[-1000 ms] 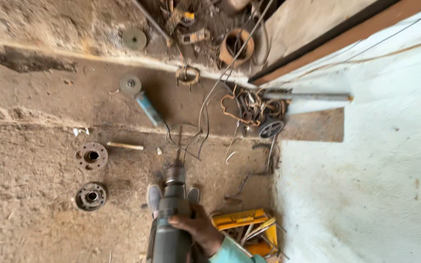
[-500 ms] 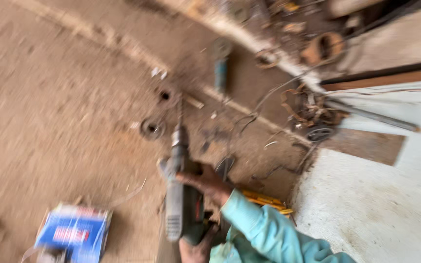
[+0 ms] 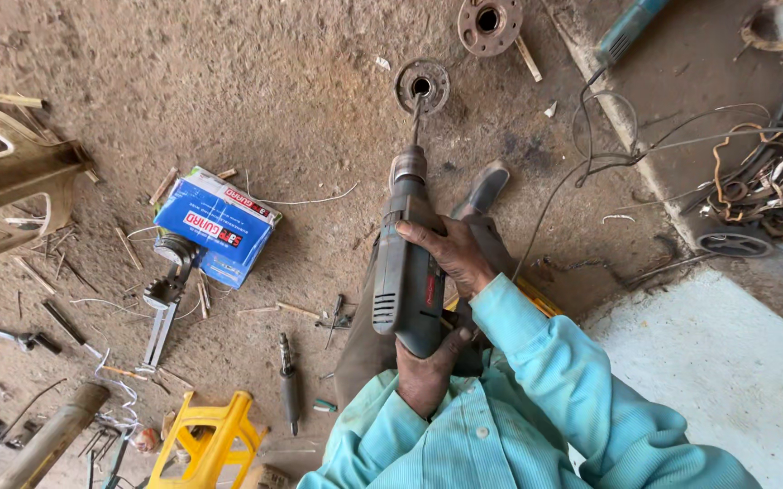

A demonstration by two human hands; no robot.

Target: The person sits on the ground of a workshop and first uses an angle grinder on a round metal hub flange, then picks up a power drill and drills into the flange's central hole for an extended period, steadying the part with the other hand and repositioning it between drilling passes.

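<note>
A grey power drill (image 3: 407, 272) is gripped by both hands above a dirt floor. My right hand (image 3: 450, 258) wraps over the top of its body, reaching in from a light blue sleeve. My left hand (image 3: 426, 373) clasps the handle at the rear. The bit (image 3: 415, 118) points away from me, and its tip sits at the centre hole of a rusty round flange (image 3: 422, 86) lying flat on the ground. My shoe (image 3: 484, 188) rests just right of the drill.
A second flange (image 3: 489, 20) lies farther off. A blue carton (image 3: 215, 226) and a metal clamp (image 3: 165, 303) sit to the left, a yellow stool (image 3: 206, 439) nearer, a wooden chair (image 3: 11, 181) at far left. Tangled wire (image 3: 763, 186) and a pale slab (image 3: 726, 362) fill the right.
The view has swung left and steadied. The drill has moved forward so its bit now meets the nearer flange, and both hands now show on the drill.
</note>
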